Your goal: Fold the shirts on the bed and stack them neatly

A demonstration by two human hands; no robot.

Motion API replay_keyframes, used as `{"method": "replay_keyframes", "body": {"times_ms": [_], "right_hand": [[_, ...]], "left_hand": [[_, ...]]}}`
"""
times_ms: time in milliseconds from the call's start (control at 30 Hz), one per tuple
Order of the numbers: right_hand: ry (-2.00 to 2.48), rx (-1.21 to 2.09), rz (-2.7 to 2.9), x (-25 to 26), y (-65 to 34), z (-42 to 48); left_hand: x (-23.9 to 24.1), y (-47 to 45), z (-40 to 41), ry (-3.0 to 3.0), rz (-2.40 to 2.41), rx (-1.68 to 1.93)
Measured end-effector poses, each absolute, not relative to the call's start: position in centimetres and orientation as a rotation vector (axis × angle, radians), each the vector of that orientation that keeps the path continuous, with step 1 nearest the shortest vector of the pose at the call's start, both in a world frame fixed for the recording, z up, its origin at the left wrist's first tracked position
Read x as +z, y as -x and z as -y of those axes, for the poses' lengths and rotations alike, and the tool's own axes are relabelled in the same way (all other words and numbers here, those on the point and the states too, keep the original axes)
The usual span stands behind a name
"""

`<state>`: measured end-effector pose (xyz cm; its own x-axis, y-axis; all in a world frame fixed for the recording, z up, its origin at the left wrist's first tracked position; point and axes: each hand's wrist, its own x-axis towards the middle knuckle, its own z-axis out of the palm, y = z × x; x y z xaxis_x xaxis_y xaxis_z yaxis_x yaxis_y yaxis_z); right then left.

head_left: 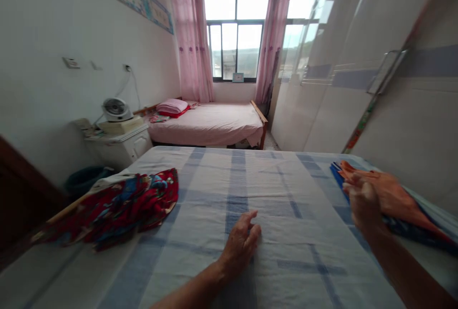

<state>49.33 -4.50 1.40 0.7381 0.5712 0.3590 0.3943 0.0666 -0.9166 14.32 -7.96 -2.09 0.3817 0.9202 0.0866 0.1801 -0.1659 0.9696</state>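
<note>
My right hand (364, 201) is at the right side of the near bed, its fingers closed on the edge of an orange folded cloth (397, 193). That cloth lies on top of dark blue folded fabric (399, 226), part of which my wrist hides. My left hand (241, 239) is over the middle of the blue-and-white checked bed sheet (200, 218), fingers apart and loosely bent, with nothing in it. Whether it touches the sheet I cannot tell. Off to the left, a red patterned cloth (143, 204) lies crumpled across the bed's edge.
Beyond this bed stands a second bed with a pink sheet (214, 120) and a folded pink quilt (172, 105). A white cabinet (134, 144) carries a small fan (116, 108). Glossy wardrobe doors (322, 108) line the right side. A dark bin (86, 179) stands at left.
</note>
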Motion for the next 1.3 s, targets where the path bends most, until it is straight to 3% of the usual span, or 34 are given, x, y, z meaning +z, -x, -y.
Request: {"method": "replay_keyframes", "body": {"times_ms": [167, 367, 567, 867, 1000, 1133, 1233, 1300], "right_hand": [[1.709, 0.378, 1.126, -2.8, -41.9, 0.1], [1.789, 0.159, 1.565, -4.4, -40.5, -0.1], [1.794, 0.062, 1.658, -4.2, -40.9, 0.2], [1.76, 0.008, 1.72, -4.3, -40.6, 0.3], [1.737, -0.003, 1.732, -4.8, -40.7, 0.1], [1.729, -0.021, 1.751, -5.5, -40.7, 0.0], [1.729, -0.026, 1.782, -5.8, -40.7, -0.1], [1.729, -0.021, 1.809, -5.8, -40.7, 0.0]], "left_hand": [[-1.5, -14.1, 7.7, -1.745, -1.033, 0.923], [-0.2, -13.5, 7.6, -1.859, -1.01, 0.901], [0.4, -11.9, 4.8, -2.011, -1.141, 1.023], [5.5, 1.6, 0.8, -2.034, -2.361, 1.33], [5.5, 8.3, 2.2, -1.838, -2.898, 1.078], [4.2, 11.8, 3.3, -1.789, -2.852, 0.662], [4.7, 12.8, 3.0, -1.794, -2.742, 0.697], [6.2, 12.9, 2.5, -1.802, -2.642, 0.918]]}}
